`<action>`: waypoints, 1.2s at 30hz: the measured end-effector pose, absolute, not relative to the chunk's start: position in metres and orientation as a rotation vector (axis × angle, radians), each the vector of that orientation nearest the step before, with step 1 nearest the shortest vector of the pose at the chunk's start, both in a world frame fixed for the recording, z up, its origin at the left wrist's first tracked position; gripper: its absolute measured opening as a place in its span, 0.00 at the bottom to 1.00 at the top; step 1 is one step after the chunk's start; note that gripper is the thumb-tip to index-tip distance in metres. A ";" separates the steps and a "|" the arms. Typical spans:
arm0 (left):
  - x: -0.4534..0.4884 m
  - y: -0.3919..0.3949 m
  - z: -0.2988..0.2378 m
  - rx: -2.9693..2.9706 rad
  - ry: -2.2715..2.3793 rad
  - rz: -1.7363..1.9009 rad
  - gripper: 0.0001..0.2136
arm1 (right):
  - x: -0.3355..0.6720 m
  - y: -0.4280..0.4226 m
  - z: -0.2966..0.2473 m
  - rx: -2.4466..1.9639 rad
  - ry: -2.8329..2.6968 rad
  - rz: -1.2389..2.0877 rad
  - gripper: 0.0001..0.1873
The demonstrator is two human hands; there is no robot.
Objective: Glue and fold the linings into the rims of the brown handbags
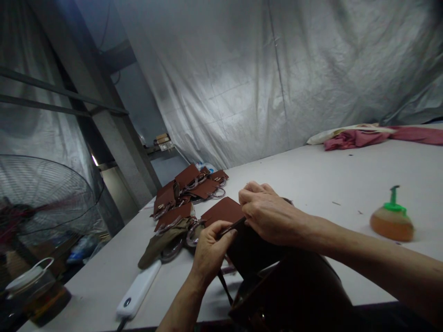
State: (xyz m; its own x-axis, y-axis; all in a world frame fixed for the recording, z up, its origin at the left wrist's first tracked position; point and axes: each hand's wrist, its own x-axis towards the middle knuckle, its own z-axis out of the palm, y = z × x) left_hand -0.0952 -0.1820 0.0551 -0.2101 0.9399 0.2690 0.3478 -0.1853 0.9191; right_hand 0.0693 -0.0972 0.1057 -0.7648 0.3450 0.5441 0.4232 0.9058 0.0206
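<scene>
My left hand (212, 246) is closed in a pinch on a thin dark strap or edge at the top of a dark brown leather bag piece (256, 256). My right hand (268, 214) is curled over the same piece, fingers pressed on its upper edge beside a reddish-brown flap (221, 211). A larger dark bag body (294, 295) lies under my right forearm at the table's near edge.
A pile of brown leather bag parts with ring handles (188, 189) lies at the table's left. A white power bank (138, 290), an olive cloth (162, 242), a glue bottle with green cap (392, 221), pink fabric (363, 136) and a fan (38, 203) are around.
</scene>
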 end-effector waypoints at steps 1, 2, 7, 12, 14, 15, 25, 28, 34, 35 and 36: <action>-0.094 -0.180 0.056 1.556 1.541 1.411 0.10 | 0.069 -0.098 0.106 -0.545 -2.513 -0.205 0.09; -0.093 -0.178 0.057 1.617 1.560 1.410 0.10 | 0.069 -0.098 0.106 -0.545 -2.509 -0.217 0.10; -0.089 -0.171 0.061 1.809 1.805 1.437 0.09 | 0.085 -0.095 0.112 -0.543 -2.534 -0.197 0.08; -0.087 -0.172 0.061 1.836 1.863 1.433 0.09 | 0.114 -0.079 0.123 -0.650 -2.568 -0.090 0.08; -0.086 -0.172 0.061 1.824 1.874 1.422 0.09 | 0.122 -0.074 0.126 -0.641 -2.566 -0.050 0.08; -0.086 -0.172 0.062 1.819 1.874 1.415 0.09 | 0.124 -0.072 0.127 -0.619 -2.568 -0.035 0.09; -0.081 -0.178 0.065 1.854 1.900 1.332 0.10 | 0.124 -0.076 0.122 -0.646 -2.542 -0.085 0.08; -0.082 -0.181 0.066 1.899 1.928 1.300 0.11 | 0.124 -0.076 0.122 -0.660 -2.528 -0.125 0.09; -0.084 -0.173 0.087 2.043 1.904 0.997 0.11 | 0.118 -0.081 0.121 -0.688 -2.547 -0.211 0.08; -0.082 -0.168 0.092 2.087 1.870 0.951 0.10 | 0.116 -0.082 0.122 -0.694 -2.545 -0.218 0.08; -0.078 -0.163 0.098 2.146 1.829 0.911 0.10 | 0.115 -0.082 0.122 -0.699 -2.543 -0.217 0.08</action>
